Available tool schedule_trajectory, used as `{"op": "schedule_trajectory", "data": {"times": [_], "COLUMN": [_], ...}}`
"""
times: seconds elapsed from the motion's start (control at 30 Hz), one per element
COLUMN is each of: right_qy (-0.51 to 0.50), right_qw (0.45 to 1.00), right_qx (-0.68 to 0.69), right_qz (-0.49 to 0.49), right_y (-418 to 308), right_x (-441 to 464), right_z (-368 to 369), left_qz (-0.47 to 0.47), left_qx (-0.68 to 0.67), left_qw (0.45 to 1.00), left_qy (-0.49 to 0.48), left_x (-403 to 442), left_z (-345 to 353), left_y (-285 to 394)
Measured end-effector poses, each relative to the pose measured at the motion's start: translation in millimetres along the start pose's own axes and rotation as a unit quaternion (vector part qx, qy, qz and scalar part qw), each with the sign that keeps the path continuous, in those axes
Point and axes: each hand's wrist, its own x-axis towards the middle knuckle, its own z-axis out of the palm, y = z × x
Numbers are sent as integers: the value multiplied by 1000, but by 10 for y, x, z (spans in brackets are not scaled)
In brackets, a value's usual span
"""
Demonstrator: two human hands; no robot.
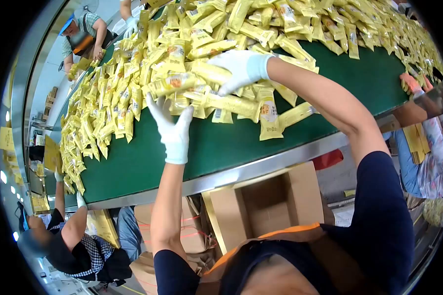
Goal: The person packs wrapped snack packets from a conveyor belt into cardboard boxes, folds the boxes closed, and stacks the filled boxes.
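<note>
Yellow wrapped snack packets (pixel 174 83) lie heaped on the green conveyor belt (pixel 221 147) before me. My left hand (pixel 172 132), in a white glove, is at the near edge of the heap. Its thumb and fingers are spread apart below a few packets, with some fingertips hidden against them. From the right, my right hand (pixel 241 69), also gloved, reaches over the pile. Its thumb and fingers lie on either side of one packet's end (pixel 209 72). Beneath that hand, a packet with a printed picture (pixel 269 115) points toward me.
An open cardboard box (pixel 270 201) stands below the belt's metal edge (pixel 221 178). Co-workers are at the far left (pixel 86 39) and lower left (pixel 59 241). A coral-gloved hand (pixel 411 82) of another person touches packets at the right. Tied cartons (pixel 182 223) stand beside the box.
</note>
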Motion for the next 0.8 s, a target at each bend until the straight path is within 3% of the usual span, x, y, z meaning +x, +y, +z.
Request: {"op": "schedule_trajectory", "data": {"times": [0.03, 0.1, 0.13, 0.23, 0.27, 0.3, 0.37, 0.4, 0.43, 0.47, 0.5, 0.57, 0.63, 0.7, 0.77, 0.8], "right_qy": [21, -67, -105, 106, 181, 258, 322, 209, 229, 216, 274, 262, 213, 130, 119, 113], "right_qw": [998, 986, 976, 955, 959, 952, 946, 972, 966, 968, 951, 941, 957, 977, 989, 989], "right_qx": [-47, -133, -164, -272, -216, -165, -35, 55, 50, -24, -81, -188, -168, -133, -73, -48], "right_qz": [-36, -73, -95, -45, -37, -33, -18, 89, 114, 126, 116, 102, 101, 107, 55, 83], "right_y": [-67, -189, -189, 123, 165, 200, 70, -41, 6, 28, 26, -164, -260, -267, -132, -128], "right_x": [-125, -437, -563, -856, -1019, -1163, -1619, -1873, -2087, -2276, -2395, -2458, -2459, -2430, -2511, -2583], "right_z": [48, -15, -32, 5, 63, 75, 107, 78, 273, 440, 716, 868, 835, 797, 701, 636], "left_qz": [52, 160, 215, 255, 292, 361, 349, 298, 201, 181, 159, 186, 143, 3, 24, -28], "left_qx": [72, 316, 343, 388, 423, 458, 375, 404, 446, 467, 489, 375, 349, 269, 417, 395], "left_qw": [996, 935, 915, 885, 857, 810, 812, 793, 780, 788, 792, 879, 913, 955, 884, 890], "left_qy": [12, -10, 1, 42, 26, -56, -278, -346, -391, -358, -329, -229, -154, -123, -211, -227], "left_x": [-113, -280, -334, -350, -366, -317, -376, -458, -546, -568, -591, -700, -757, -796, -737, -752], "left_z": [-58, -244, -275, -240, -184, -168, 13, 45, 62, 85, 95, 58, -46, -200, -256, -253], "left_y": [6, 182, 208, 373, 474, 608, 686, 637, 551, 475, 389, 150, -130, -319, -71, 74]}}
